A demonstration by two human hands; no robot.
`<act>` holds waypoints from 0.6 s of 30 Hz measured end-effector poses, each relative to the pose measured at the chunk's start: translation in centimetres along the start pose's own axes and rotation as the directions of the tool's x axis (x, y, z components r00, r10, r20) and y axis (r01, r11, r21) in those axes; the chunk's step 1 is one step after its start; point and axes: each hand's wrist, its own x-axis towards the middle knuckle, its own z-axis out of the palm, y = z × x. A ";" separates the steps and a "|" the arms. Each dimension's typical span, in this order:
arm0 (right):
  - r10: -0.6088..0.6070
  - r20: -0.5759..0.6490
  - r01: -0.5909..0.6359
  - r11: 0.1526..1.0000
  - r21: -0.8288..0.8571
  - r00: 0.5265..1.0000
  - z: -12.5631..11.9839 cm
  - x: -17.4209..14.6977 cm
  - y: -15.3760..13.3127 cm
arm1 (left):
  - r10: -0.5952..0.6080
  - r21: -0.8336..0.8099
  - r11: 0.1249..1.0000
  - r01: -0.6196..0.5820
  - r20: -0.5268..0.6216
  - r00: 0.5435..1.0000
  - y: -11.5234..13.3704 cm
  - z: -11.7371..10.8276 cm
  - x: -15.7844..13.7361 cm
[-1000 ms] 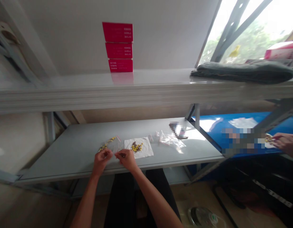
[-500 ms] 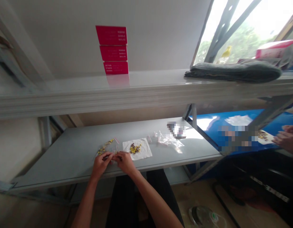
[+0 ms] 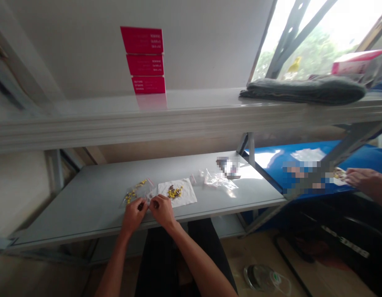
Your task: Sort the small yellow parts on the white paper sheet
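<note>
My left hand [image 3: 135,213] and my right hand [image 3: 162,209] are close together near the front of the grey table. Both have their fingers pinched on a small clear plastic bag [image 3: 150,195], which shows between and just above the fingertips. Right beside my right hand lies a white cloth or paper sheet [image 3: 188,194] bearing a heap of small yellow and brown pieces [image 3: 174,192], too small to name. Beyond my left hand rest several filled clear bags [image 3: 130,196] with similar yellow pieces.
Several loose clear bags [image 3: 220,181] lie right of the sheet, near a blurred-out item [image 3: 228,168]. A shelf [image 3: 191,117] above carries red boxes [image 3: 145,64] and a folded grey cloth [image 3: 302,90]. Another person's hand [image 3: 364,179] is at a blue table [image 3: 266,165].
My hands stay together, with the fingertips slightly further apart and more of the bag showing. The view has shifted a little. The other person's hand has moved left toward the small pieces.
</note>
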 end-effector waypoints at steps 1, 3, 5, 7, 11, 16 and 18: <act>0.029 -0.042 -0.030 0.999 -0.012 0.999 0.1 0.0 0.0 | -0.034 -0.010 0.999 0.034 -0.029 0.999 -0.2 -0.1 -0.1; 0.059 -0.105 -0.062 0.998 -0.028 0.993 0.1 -0.1 -0.1 | -0.091 -0.049 0.995 0.088 -0.079 0.993 -0.5 -0.3 -0.4; 0.042 -0.114 -0.046 0.999 -0.028 0.993 0.2 -0.2 -0.4 | -0.097 -0.107 0.990 0.087 -0.091 0.991 -0.6 -0.3 -0.5; 0.010 -0.077 -0.012 1.000 -0.022 0.997 0.2 -0.2 -0.6 | -0.060 -0.164 0.985 0.045 -0.088 0.994 -0.6 -0.3 -0.5; -0.070 0.088 0.068 0.997 0.019 0.994 -0.3 1.1 -0.8 | -0.023 -0.254 0.967 -0.012 -0.134 0.991 -0.3 -0.1 -0.8; -0.048 0.158 -0.001 0.955 0.298 0.986 -2.9 5.1 -0.1 | -0.231 -0.481 0.875 0.052 -0.321 0.919 -0.4 0.9 0.1; -0.070 0.220 -0.037 0.893 0.449 0.973 -4.6 6.6 0.2 | -0.338 -0.636 0.763 0.113 -0.244 0.909 -0.2 1.7 1.3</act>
